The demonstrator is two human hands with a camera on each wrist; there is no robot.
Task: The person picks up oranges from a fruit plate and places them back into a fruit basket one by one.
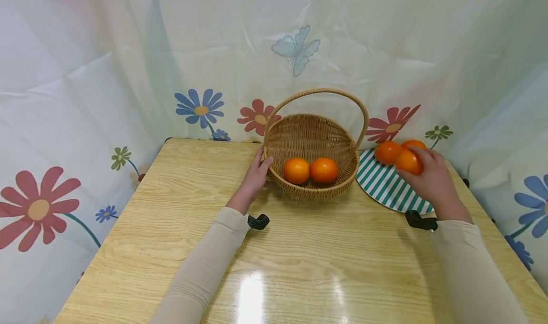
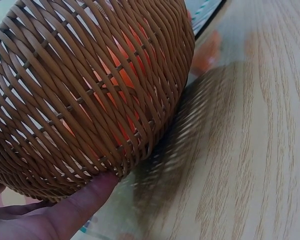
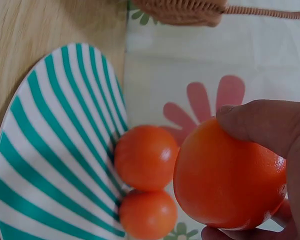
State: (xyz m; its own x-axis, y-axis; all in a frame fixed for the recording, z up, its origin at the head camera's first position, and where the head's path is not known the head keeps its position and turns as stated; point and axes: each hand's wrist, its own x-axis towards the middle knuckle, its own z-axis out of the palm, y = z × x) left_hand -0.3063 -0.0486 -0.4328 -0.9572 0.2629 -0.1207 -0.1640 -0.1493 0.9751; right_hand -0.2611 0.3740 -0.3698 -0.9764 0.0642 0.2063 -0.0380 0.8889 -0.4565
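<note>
On the light wood-grain counter (image 1: 299, 257), left hand (image 1: 255, 177) rests against the outer wall of the round woven wicker basket with an arched handle (image 1: 314, 191), fingers straight on the weave; two oranges inside. Right hand (image 1: 432, 179) grips a round orange fruit (image 3: 230, 175), lifted over the green-and-white striped plate (image 1: 385, 186), right of the basket. Two more oranges sit on the plate's far edge.

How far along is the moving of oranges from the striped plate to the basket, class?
Done: two oranges already lie in the wicker basket. In hand: the right hand grips a third orange above the striped plate, while the left hand touches the basket's rim. Left: two more oranges rest on the plate.
</note>
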